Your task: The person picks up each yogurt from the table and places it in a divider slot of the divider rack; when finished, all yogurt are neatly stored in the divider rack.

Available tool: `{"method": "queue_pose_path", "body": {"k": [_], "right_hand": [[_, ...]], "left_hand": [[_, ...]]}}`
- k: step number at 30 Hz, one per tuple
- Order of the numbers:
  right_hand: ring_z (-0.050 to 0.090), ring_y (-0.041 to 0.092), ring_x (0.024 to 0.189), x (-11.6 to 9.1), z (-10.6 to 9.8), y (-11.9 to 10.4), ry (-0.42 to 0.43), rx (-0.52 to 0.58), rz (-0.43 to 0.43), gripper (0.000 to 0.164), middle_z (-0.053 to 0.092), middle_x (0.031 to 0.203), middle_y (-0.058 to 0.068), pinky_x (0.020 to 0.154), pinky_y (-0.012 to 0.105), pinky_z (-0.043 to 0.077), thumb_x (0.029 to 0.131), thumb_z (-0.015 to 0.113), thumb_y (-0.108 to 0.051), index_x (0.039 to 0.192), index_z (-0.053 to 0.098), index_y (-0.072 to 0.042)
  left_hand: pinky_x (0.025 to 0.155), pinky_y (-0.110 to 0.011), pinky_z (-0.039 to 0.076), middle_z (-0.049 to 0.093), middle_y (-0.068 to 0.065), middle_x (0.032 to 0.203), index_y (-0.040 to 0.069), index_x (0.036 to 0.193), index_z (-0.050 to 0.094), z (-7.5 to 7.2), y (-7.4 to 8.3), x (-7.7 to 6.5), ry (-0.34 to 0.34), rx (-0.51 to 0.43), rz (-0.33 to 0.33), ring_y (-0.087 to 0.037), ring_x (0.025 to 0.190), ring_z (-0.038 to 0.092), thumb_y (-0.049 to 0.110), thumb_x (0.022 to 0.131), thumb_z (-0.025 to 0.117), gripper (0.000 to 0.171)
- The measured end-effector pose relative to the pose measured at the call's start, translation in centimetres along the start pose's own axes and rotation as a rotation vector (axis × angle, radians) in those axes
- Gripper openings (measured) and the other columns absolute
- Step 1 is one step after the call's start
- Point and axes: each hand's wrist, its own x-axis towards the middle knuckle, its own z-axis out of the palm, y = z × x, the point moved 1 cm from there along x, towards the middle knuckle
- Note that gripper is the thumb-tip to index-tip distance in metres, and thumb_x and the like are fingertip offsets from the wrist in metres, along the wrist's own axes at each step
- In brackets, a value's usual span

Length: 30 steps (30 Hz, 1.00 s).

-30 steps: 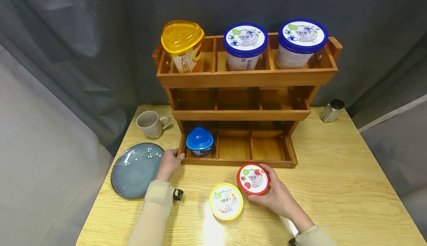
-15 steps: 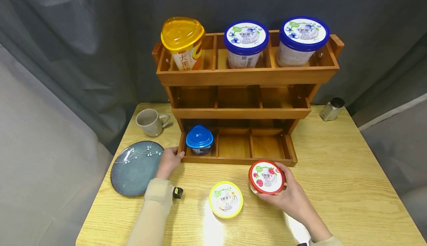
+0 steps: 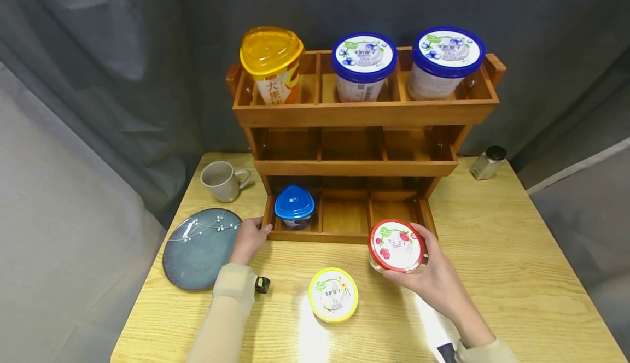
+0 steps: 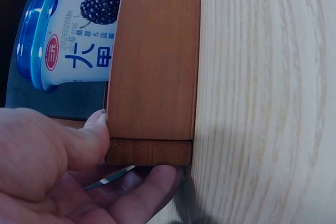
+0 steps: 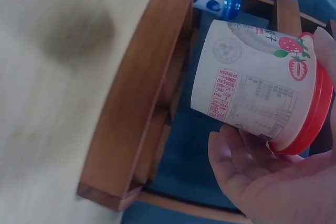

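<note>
My right hand (image 3: 439, 278) holds a red-lidded yogurt tub (image 3: 396, 246) with strawberries on its lid, raised in front of the lowest tier's right end. In the right wrist view, the thumb is at the red lid and the fingers are under the white side of the tub (image 5: 247, 82). My left hand (image 3: 248, 240) grips the left end of the wooden rack (image 3: 344, 237) at its bottom tier, thumb on the inner side and fingers outside. Just beside it, a blue-lidded cup (image 3: 294, 205) stands in the lowest left compartment. A yellow-lidded tub (image 3: 333, 295) stands on the table between my hands.
On the top tier stand an orange-lidded cup (image 3: 272, 65) and two blue-lidded tubs, one in the middle (image 3: 364, 65) and one at right (image 3: 447, 62). A plate (image 3: 202, 251) and a mug (image 3: 221, 181) are at left. A black-capped jar (image 3: 488, 163) is at right.
My right hand has lifted the red-lidded tub and carried it rightward, then a little farther toward the rack. My left hand has stayed at the rack's lower left end.
</note>
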Motion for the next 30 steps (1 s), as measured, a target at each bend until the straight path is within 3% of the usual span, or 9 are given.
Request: {"method": "queue_pose_path", "body": {"k": [6, 16, 23, 30], "right_hand": [[0.057, 0.024, 0.108, 2.6, 0.6, -1.2, -0.006, -0.011, -0.017, 0.111, 0.057, 0.126, 0.011, 0.082, 0.031, 0.05, 0.066, 0.092, -0.045, 0.151, 0.029, -0.012], [0.056, 0.03, 0.111, 7.3, 2.9, -1.6, -0.024, 0.004, -0.036, 0.113, 0.058, 0.126, 0.016, 0.091, 0.048, 0.048, 0.065, 0.092, -0.047, 0.151, 0.029, -0.009], [0.057, 0.031, 0.111, 10.2, 4.9, -1.1, -0.039, 0.017, -0.002, 0.113, 0.056, 0.128, 0.016, 0.092, 0.049, 0.05, 0.066, 0.092, -0.046, 0.151, 0.027, -0.009], [0.057, 0.033, 0.11, 11.7, 7.2, -0.2, -0.048, -0.027, 0.004, 0.114, 0.056, 0.129, 0.017, 0.093, 0.05, 0.05, 0.065, 0.09, -0.051, 0.15, 0.028, -0.007]], "left_hand": [[0.103, -0.053, 0.042, 0.052, -0.031, 0.137, -0.012, 0.137, 0.051, -0.2, 0.0, -0.1, 0.002, 0.001, -0.006, -0.044, 0.13, 0.045, 0.015, 0.101, 0.06, 0.046], [0.103, -0.052, 0.042, 0.055, -0.029, 0.134, -0.01, 0.135, 0.054, 0.0, 0.0, 0.0, 0.018, 0.02, -0.004, -0.043, 0.128, 0.048, 0.017, 0.1, 0.061, 0.044], [0.103, -0.052, 0.042, 0.055, -0.029, 0.134, -0.011, 0.135, 0.054, 0.0, 0.1, 0.0, 0.018, 0.033, 0.009, -0.043, 0.128, 0.048, 0.016, 0.101, 0.06, 0.044], [0.104, -0.052, 0.042, 0.055, -0.028, 0.135, -0.01, 0.136, 0.053, 0.0, 0.0, 0.2, 0.013, 0.003, -0.006, -0.042, 0.129, 0.047, 0.017, 0.101, 0.06, 0.045]]}}
